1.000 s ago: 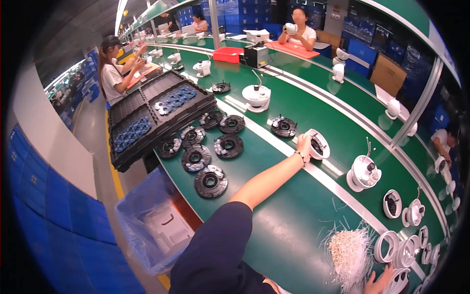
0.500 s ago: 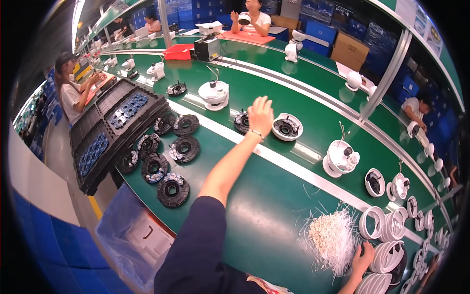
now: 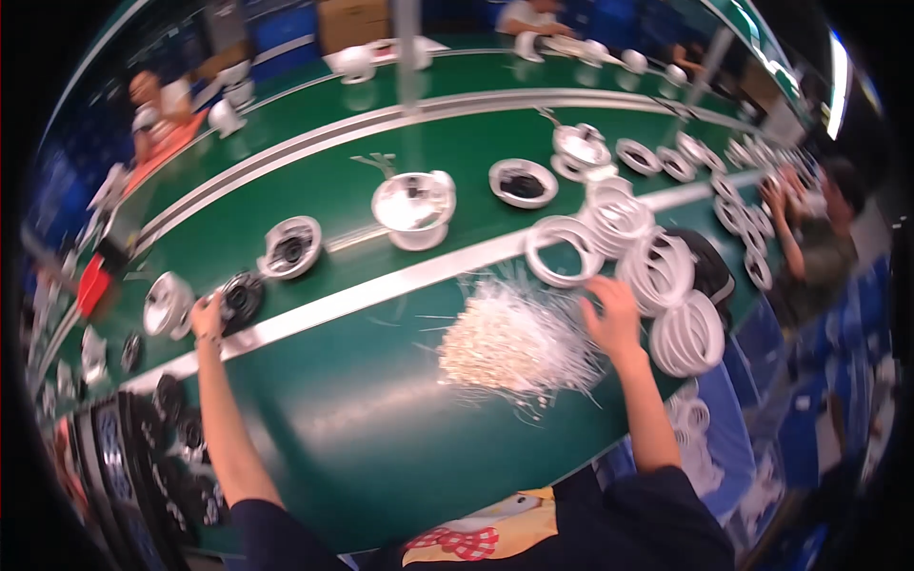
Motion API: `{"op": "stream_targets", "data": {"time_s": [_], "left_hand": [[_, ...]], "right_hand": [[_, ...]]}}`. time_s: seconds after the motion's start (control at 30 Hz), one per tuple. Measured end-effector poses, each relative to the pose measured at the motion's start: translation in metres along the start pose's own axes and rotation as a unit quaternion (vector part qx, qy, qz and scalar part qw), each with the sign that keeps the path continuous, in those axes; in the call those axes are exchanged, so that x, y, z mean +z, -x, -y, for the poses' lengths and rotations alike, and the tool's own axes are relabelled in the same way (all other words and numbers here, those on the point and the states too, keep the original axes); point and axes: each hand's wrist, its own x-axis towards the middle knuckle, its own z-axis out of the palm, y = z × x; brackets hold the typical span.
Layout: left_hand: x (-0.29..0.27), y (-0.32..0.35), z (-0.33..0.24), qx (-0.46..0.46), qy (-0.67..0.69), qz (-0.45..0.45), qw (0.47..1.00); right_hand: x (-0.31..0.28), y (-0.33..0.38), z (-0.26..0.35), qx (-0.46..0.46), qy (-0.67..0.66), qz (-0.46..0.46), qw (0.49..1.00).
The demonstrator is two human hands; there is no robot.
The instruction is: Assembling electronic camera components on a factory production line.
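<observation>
Left hand fingers curl around a round black-centred housing on the green belt. Right hand fingers spread loosely over a white plastic ring, beside white ties. Steady the housing before lifting, I'd judge.

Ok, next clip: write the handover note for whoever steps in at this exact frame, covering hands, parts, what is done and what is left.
Left hand: stretched out to the far left, fingers on a black round part by the white strip; grip unclear.
Right hand: open, resting at the edge of the pile of thin white ties, beside the stacked white rings.
Done: white dome housings sit spaced along the green belt.
Left: black part not yet lifted; no ring or tie in hand.
</observation>
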Motion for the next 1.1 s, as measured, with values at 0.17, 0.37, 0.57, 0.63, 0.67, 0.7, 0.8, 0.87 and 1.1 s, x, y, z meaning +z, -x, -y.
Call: {"op": "stream_targets", "data": {"time_s": [0.17,0.37,0.57,0.63,0.67,0.7,0.8,0.87,1.1], "left_hand": [[0.038,0.042,-0.028,-0.076,0.169,0.075,0.980],[0.038,0.149,-0.028,-0.090,0.484,0.119,0.862],[0.017,0.273,-0.056,-0.047,0.486,0.120,0.865],[0.015,0.291,-0.065,-0.051,0.497,0.110,0.859],[0.016,0.295,-0.067,-0.050,0.503,0.107,0.856],[0.017,0.297,-0.069,-0.050,0.500,0.108,0.858],[0.019,0.301,-0.072,-0.042,0.506,0.143,0.850],[0.024,0.305,-0.077,-0.050,0.499,0.168,0.849],[-0.006,0.306,-0.074,-0.139,0.586,0.202,0.772]], "right_hand": [[0.015,-0.014,-0.005,0.003,0.026,-0.015,1.000],[0.018,-0.022,0.002,0.117,0.086,0.082,0.986],[-0.003,-0.032,0.025,0.107,-0.057,0.069,0.990],[-0.003,-0.031,0.019,0.115,-0.051,0.069,0.990],[-0.004,-0.030,0.018,0.112,-0.035,0.072,0.991],[-0.005,-0.030,0.018,0.109,-0.032,0.067,0.991],[-0.017,-0.031,0.036,0.094,-0.076,0.024,0.992],[-0.028,-0.038,0.068,0.057,-0.116,0.000,0.992],[-0.006,-0.012,0.179,-0.218,-0.317,0.203,0.900]]}}
